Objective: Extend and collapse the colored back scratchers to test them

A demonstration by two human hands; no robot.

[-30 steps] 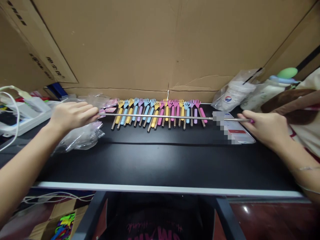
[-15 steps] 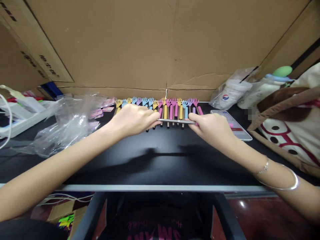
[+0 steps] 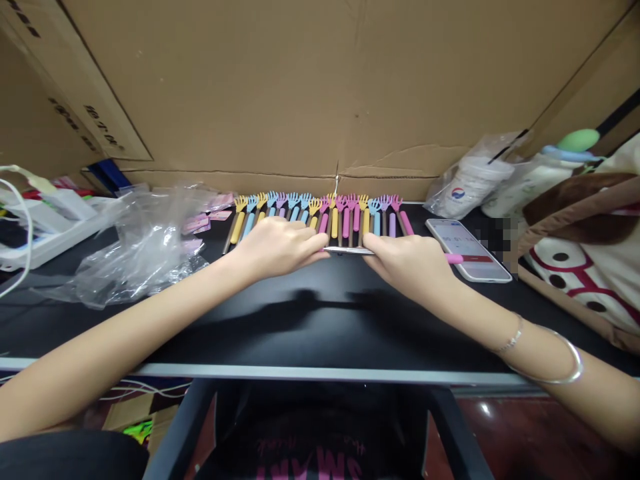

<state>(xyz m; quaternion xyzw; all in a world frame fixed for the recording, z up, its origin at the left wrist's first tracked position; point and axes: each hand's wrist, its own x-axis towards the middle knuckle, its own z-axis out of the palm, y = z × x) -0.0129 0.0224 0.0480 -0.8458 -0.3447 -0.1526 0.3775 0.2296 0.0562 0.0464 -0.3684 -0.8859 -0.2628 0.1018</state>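
Between my two hands stretches a telescopic back scratcher, its thin metal rod (image 3: 350,251) level above the table. My left hand (image 3: 280,247) is closed on the rod's left end, and whatever head it has is hidden by the fingers. My right hand (image 3: 410,263) wraps round the other end, and a pink handle tip (image 3: 454,259) sticks out past it. Just behind the hands lies a row of several back scratchers (image 3: 346,223) with claw-shaped heads in yellow, blue, purple and pink, heads toward the cardboard.
A crumpled clear plastic bag (image 3: 135,247) and a white power strip (image 3: 65,230) lie left. On the right are a phone (image 3: 467,250), a bagged cup (image 3: 475,183), a bottle (image 3: 535,177) and a fabric bag (image 3: 595,260). A cardboard wall (image 3: 300,87) stands behind.
My right hand has moved toward my left, so less metal rod shows between them. More of the pink handle now sticks out past my right hand. The view has shifted slightly.
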